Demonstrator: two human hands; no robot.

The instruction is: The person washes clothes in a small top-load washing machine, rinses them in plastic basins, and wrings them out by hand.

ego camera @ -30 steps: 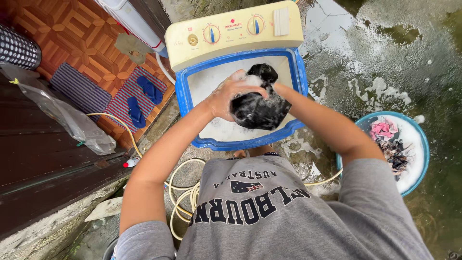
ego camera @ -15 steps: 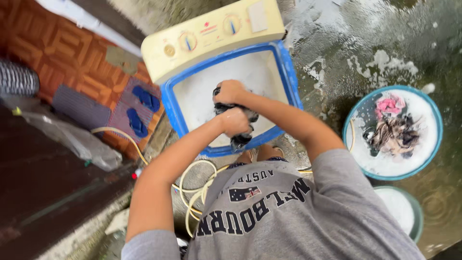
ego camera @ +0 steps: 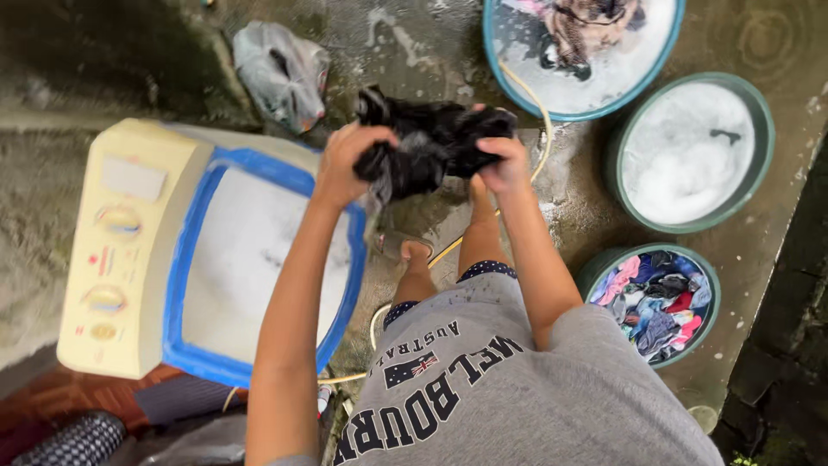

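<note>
The person holds a wet black cloth (ego camera: 429, 142) up in the air with both hands. The left hand (ego camera: 349, 164) is squeezed tight around one end of the cloth, and the right hand (ego camera: 503, 164) is squeezed tight around the other end, so the cloth is bunched up between them. The cloth is just past the right edge of the washing machine (ego camera: 129, 250), over the wet ground (ego camera: 414, 43), not over the tub. The washing machine has a blue rim and a pale yellow panel with knobs, and its tub is full of white foam. Beyond the cloth, far from the machine, sits a blue basin (ego camera: 526, 78) with foam and clothes in it. Next to that basin is a green basin (ego camera: 759, 164) full of foam. Nearer the person is another green basin (ego camera: 604, 263) packed with bright clothes. A grey plastic bag (ego camera: 280, 73) lies on the ground behind the machine
</note>
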